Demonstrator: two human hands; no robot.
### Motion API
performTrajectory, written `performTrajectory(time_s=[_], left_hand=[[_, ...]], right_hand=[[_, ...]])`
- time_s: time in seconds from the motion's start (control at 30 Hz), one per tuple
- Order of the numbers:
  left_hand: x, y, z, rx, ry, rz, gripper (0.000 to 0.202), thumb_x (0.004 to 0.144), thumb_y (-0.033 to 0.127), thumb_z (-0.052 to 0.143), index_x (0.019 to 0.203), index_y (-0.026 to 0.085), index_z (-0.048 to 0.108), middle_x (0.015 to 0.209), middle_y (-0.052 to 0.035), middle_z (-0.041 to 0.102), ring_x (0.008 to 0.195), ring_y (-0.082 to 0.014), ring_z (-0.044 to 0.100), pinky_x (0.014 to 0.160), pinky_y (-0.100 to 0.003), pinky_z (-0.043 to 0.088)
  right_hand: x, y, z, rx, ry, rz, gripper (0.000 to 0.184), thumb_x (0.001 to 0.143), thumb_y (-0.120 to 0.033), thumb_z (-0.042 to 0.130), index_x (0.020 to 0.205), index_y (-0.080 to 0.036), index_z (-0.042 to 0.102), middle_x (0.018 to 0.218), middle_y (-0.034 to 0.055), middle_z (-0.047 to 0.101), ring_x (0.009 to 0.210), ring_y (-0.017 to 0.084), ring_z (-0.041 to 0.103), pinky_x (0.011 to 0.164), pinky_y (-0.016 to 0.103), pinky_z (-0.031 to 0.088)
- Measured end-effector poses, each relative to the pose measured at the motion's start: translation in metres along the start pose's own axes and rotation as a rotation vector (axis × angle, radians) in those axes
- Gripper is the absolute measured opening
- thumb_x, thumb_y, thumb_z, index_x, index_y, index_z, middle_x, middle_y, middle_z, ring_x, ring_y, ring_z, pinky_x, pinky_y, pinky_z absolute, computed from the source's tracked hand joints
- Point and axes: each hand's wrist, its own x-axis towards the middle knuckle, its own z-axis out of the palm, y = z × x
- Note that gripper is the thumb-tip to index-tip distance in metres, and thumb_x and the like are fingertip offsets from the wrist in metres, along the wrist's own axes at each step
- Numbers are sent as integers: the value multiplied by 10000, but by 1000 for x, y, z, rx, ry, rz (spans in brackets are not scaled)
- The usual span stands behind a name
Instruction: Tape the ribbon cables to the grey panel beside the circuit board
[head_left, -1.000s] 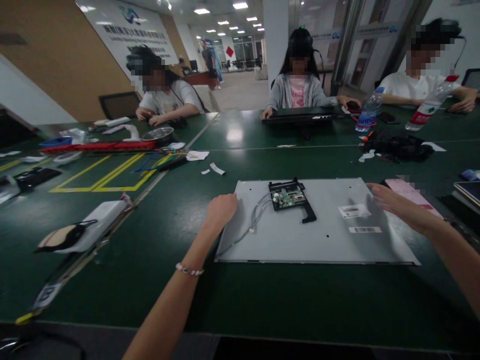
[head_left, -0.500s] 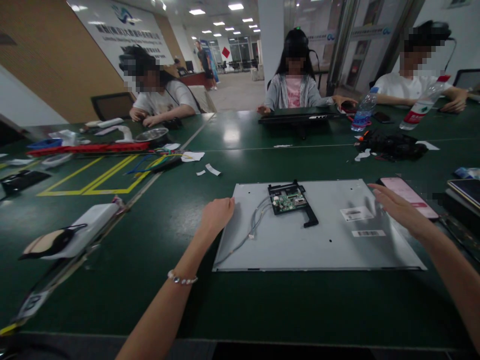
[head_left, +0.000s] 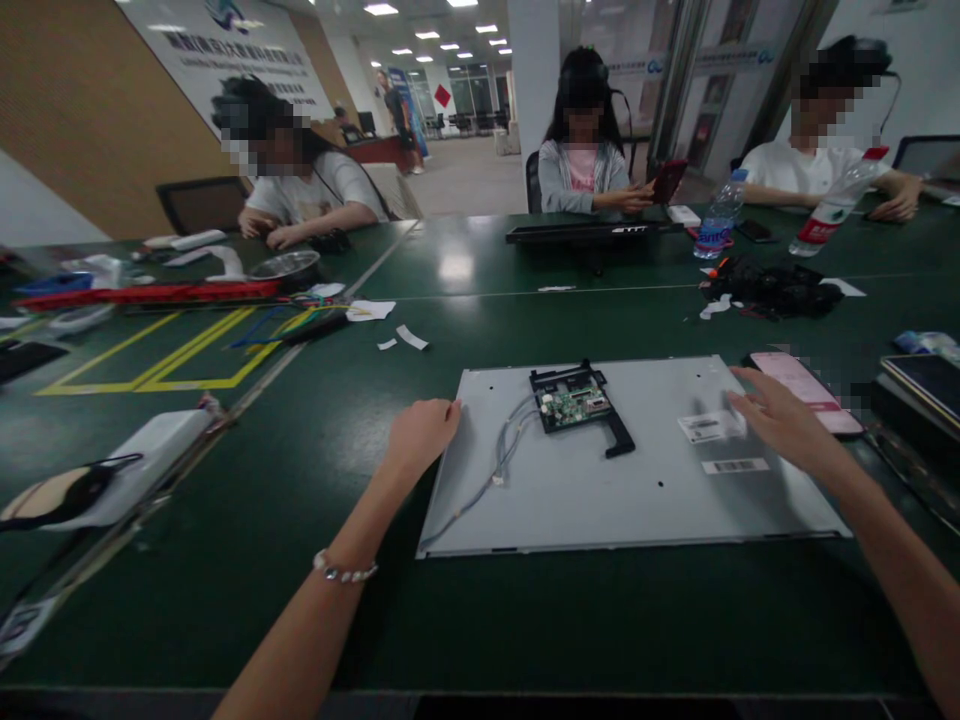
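Observation:
A flat grey display panel [head_left: 570, 500] lies back side up on the green table in front of me. A small green circuit board [head_left: 576, 404] sits in a black plastic bracket [head_left: 619, 432] on its upper middle. Thin grey cables [head_left: 480, 494] run from the board to the panel's lower left corner. My left hand [head_left: 424, 432] is closed at the panel's left edge, fingertips partly hidden. Across from it, my right hand [head_left: 787, 415] grips the right edge, fingers bent over it beside two white labels [head_left: 712, 427].
A phone [head_left: 806, 392] and a dark stack [head_left: 919, 400] lie to the right. Farther back are a black monitor part [head_left: 592, 233], two bottles [head_left: 720, 220] and black gear [head_left: 772, 288]. At left are a white device [head_left: 127, 470] and yellow tape lines [head_left: 195, 350]. Several people sit opposite.
The view has shifted slightly. My right hand has moved inward over the panel's right edge, its fingers more bent. The panel is turned a little. The person opposite now holds up a dark red device.

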Motion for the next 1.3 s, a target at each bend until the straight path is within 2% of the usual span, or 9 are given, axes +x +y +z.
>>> performTrajectory(time_s=[0.1, 0.17, 0.33, 0.43, 0.53, 0.8, 0.97, 1.13, 1.3], left_hand=[[-1, 1, -1, 7, -2, -12, 569, 956, 444, 236, 885, 155, 721, 958, -145, 718, 873, -264, 672, 737, -316, 496], [-2, 3, -1, 8, -9, -16, 567, 953, 445, 240, 887, 155, 722, 964, -146, 718, 876, -261, 672, 740, -311, 495], [-2, 3, -3, -11, -7, -4, 564, 949, 437, 242, 871, 154, 724, 936, -146, 719, 854, -262, 672, 729, -316, 492], [-2, 2, -2, -23, 6, 10, 564, 946, 441, 248, 848, 155, 726, 903, -146, 719, 827, -263, 673, 712, -317, 490], [-1, 0, -1, -39, 9, 17, 557, 940, 452, 263, 830, 169, 730, 866, -136, 720, 814, -256, 672, 702, -304, 486], [0, 0, -2, -60, -8, 50, 555, 930, 463, 278, 810, 173, 736, 827, -131, 715, 769, -234, 658, 683, -293, 470], [-1, 3, -3, -44, -18, 63, 581, 945, 448, 249, 819, 158, 736, 839, -136, 714, 757, -230, 656, 678, -294, 468], [-1, 4, -1, -40, -15, 49, 599, 956, 464, 239, 815, 162, 736, 829, -135, 713, 776, -228, 661, 689, -283, 469], [-5, 7, -10, -36, -13, 17, 572, 956, 457, 260, 776, 160, 714, 818, -134, 701, 784, -250, 663, 700, -304, 474]], right_hand=[[-1, 2, 9, -149, 18, -120, 650, 915, -532, 388, 1451, -164, 393, 1492, 152, 423, 1382, 340, 364, 1106, 532, 334], [-3, -4, 14, -227, -13, -196, 654, 922, -544, 372, 1470, -186, 372, 1535, 128, 367, 1417, 348, 293, 1123, 552, 297], [-16, -26, 19, -382, -187, -197, 650, 924, -623, 311, 1518, -368, 246, 1602, 10, 231, 1436, 410, 187, 1049, 736, 240], [-22, -31, 19, -412, -284, -177, 647, 925, -650, 266, 1523, -412, 197, 1608, -33, 197, 1436, 415, 178, 1036, 778, 178], [-22, -30, 18, -408, -320, -164, 650, 927, -658, 245, 1525, -408, 195, 1612, -39, 170, 1439, 409, 171, 1045, 771, 169], [-18, -19, 18, -391, -326, -187, 667, 919, -667, 272, 1522, -386, 227, 1614, -18, 180, 1436, 414, 181, 1060, 738, 204], [-18, -12, 18, -378, -332, -185, 655, 933, -655, 252, 1530, -401, 171, 1622, -30, 129, 1448, 399, 138, 1072, 726, 196], [-18, -11, 17, -376, -350, -183, 663, 925, -663, 265, 1528, -402, 180, 1622, -24, 134, 1442, 408, 158, 1061, 737, 204], [-19, -10, 16, -374, -348, -185, 659, 926, -663, 253, 1529, -410, 167, 1622, -31, 134, 1444, 407, 148, 1063, 735, 198]])
